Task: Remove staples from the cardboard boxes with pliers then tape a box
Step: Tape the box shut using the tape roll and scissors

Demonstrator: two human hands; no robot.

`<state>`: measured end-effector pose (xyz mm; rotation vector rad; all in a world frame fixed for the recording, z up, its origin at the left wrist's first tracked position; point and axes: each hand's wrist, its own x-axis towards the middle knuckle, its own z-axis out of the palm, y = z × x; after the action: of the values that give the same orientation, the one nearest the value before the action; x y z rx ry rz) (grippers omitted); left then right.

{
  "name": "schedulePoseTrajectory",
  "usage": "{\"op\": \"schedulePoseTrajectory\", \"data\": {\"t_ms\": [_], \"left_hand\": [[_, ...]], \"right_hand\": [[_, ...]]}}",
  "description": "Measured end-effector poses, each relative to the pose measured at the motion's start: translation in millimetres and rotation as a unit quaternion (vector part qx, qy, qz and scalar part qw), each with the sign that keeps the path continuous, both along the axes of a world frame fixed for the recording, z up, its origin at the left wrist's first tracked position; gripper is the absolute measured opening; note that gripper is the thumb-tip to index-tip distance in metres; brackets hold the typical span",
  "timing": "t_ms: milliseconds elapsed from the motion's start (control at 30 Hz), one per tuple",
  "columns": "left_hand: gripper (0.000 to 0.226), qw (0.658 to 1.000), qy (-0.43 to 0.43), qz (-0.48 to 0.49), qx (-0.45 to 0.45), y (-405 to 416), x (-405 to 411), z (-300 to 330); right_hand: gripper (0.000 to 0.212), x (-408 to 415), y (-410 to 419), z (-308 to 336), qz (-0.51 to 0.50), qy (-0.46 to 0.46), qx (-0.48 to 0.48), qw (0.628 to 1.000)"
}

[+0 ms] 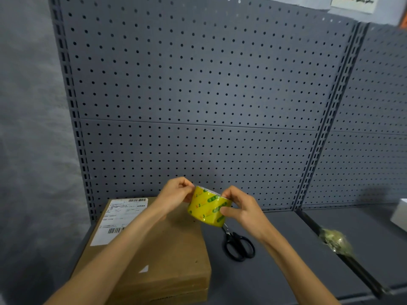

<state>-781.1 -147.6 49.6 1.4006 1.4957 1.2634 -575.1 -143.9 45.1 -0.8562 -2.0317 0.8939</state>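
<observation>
A yellow roll of tape [208,206] with green and red print is held up in front of me, above the shelf. My right hand [239,209] grips the roll from the right, thumb on its face. My left hand [177,190] pinches at the roll's top left edge, where a clear tape end seems to lift. Below lies a flat brown cardboard box [171,249] with a white shipping label [116,219], stacked on another box. No pliers are in sight.
Black-handled scissors [239,246] lie on the grey shelf [286,260] right of the box. A crumpled wad of clear tape [337,241] sits on the dark divider rail at right. A white object [400,214] shows at the right edge. A grey pegboard [198,95] stands behind.
</observation>
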Motion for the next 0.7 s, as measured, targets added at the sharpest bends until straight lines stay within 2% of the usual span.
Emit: {"op": "schedulePoseTrajectory", "data": {"t_ms": [167,433,700], "left_hand": [[0.016,1.000,0.001,0.031,0.000,7,-1,-15],[0.016,0.998,-0.058,0.021,0.012,11,-4,-33],[0.016,0.994,-0.097,0.051,0.005,6,2,-44]], "right_hand": [[0.019,-11,4,-6,-0.024,0.046,-0.068,0.996],[0.026,-20,9,-7,-0.036,-0.009,-0.028,0.999],[0.035,-20,20,0,-0.049,-0.023,-0.055,0.997]]}}
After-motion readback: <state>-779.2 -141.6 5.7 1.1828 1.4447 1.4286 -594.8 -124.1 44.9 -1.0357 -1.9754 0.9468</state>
